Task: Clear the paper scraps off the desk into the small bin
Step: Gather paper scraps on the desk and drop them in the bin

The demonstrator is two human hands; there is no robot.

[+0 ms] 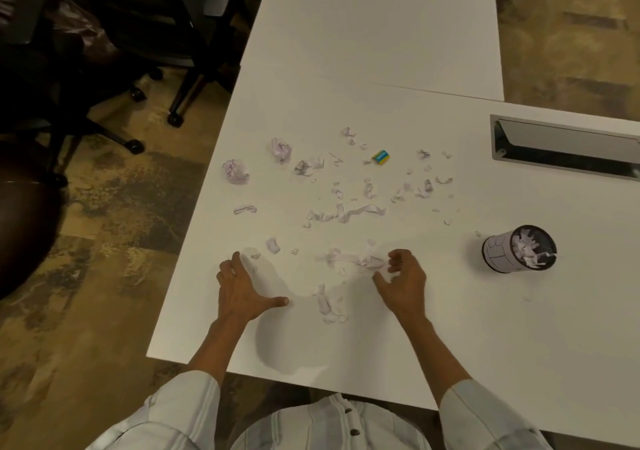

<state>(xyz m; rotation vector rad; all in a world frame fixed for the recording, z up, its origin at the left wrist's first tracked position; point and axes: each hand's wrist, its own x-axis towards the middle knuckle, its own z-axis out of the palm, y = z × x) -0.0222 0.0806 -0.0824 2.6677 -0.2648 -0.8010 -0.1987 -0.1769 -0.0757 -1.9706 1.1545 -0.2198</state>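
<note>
Paper scraps (346, 212) lie scattered over the middle of the white counter (381, 34), from small flecks to long curled strips. Two crumpled balls sit toward the left edge, one (236, 171) nearer the rim and one (281, 149) just beyond it. A grey-printed wad (308, 166) lies beside the second ball. More bits (327, 302) rest close to the person, between the two hands.

The bin (518, 249) stands upright on the right side of the counter, well apart from most of the scraps, already holding torn paper that reaches its rim.

The right hand (403, 281) has its fingers curled and pinched on the end of a long strip (349, 259) that lies flat on the counter. The left hand (242, 288) lies open, palm down, fingers spread on the counter near its left edge, holding nothing; a small scrap (255, 255) sits just beyond its fingertips.

A small yellow and blue eraser (380, 157) rests among the far scraps. A metal cable tray (568, 148) is set into the counter at the right. Black office chairs (114, 54) stand on the patterned floor (104, 276) to the left.
</note>
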